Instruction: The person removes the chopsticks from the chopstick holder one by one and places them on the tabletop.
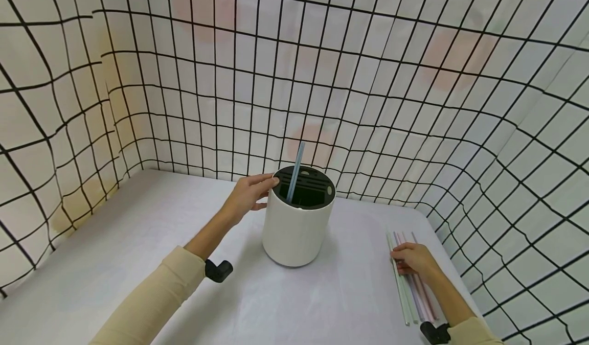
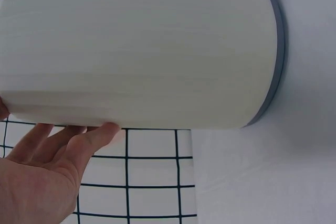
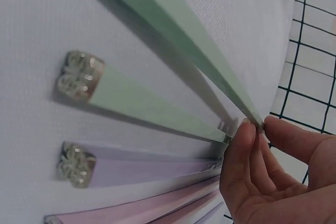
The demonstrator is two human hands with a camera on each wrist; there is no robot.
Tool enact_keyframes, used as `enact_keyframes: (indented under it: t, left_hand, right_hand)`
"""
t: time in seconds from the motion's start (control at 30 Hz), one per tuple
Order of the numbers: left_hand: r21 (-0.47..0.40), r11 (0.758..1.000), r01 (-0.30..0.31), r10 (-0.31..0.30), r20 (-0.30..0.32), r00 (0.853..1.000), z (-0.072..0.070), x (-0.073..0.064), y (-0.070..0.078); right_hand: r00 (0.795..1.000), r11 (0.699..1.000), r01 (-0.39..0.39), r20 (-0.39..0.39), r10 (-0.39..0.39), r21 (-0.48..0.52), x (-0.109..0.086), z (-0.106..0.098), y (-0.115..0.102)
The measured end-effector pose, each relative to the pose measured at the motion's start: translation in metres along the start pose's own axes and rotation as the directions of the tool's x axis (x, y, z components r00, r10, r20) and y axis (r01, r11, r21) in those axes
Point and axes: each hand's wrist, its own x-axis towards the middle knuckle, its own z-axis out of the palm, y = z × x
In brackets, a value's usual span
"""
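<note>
A white cylindrical utensil holder (image 1: pixel 296 237) with a black slotted top (image 1: pixel 317 177) stands upright on the table. One blue chopstick (image 1: pixel 297 163) leans in its opening. My left hand (image 1: pixel 247 196) rests against the holder's upper left side, thumb at the rim and fingers extended along the wall. Over at the right, my right hand (image 1: pixel 417 259) pinches a pale green chopstick (image 3: pixel 184 35) between thumb and fingertips. That stick's near end is lifted off the cloth. Beside it lie another green chopstick (image 3: pixel 142 100), a purple one (image 3: pixel 142 172) and pink ones (image 3: pixel 131 205), with ornate metal ends.
A white cloth covers the table (image 1: pixel 359 283). Black wire grid panels (image 1: pixel 257 84) backed with pale fabric enclose the back and both sides. The right panel (image 1: pixel 520 197) runs close to the chopsticks and my right arm.
</note>
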Motion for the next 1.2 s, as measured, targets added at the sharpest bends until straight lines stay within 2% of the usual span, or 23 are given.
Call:
enact_keyframes:
  t: [0.07,0.43,0.6,0.73,0.97,1.2]
  left_hand:
    - [-0.001,1.0,-0.003,0.003,0.004,1.0,0.0,0.0,0.0]
    - [0.0,1.0,0.004,-0.004,0.001,1.0,0.0,0.0,0.0]
    - [0.001,1.0,-0.002,0.002,0.007,1.0,-0.001,0.0,0.0]
    - [0.0,1.0,-0.004,0.004,0.007,1.0,-0.001,0.001,-0.001]
    - [-0.005,1.0,0.0,0.0,-0.001,1.0,-0.002,0.0,0.001]
    - [-0.004,1.0,0.015,-0.015,0.0,1.0,0.0,0.001,-0.001]
  right_hand:
    - [1.0,1.0,0.0,0.006,0.0,0.005,0.001,0.0,0.001]
    - [0.997,1.0,-0.014,-0.07,0.013,-0.011,0.002,0.004,0.003]
    - [0.997,0.999,0.037,-0.066,-0.039,-0.031,-0.001,0.0,0.003]
    - [0.995,0.995,0.07,-0.066,-0.075,-0.07,-0.002,-0.002,-0.006]
    - [0.992,0.989,0.104,-0.054,-0.11,-0.103,0.0,0.001,-0.045]
    - [0.977,0.971,0.208,-0.015,-0.211,-0.119,-0.005,0.005,-0.12]
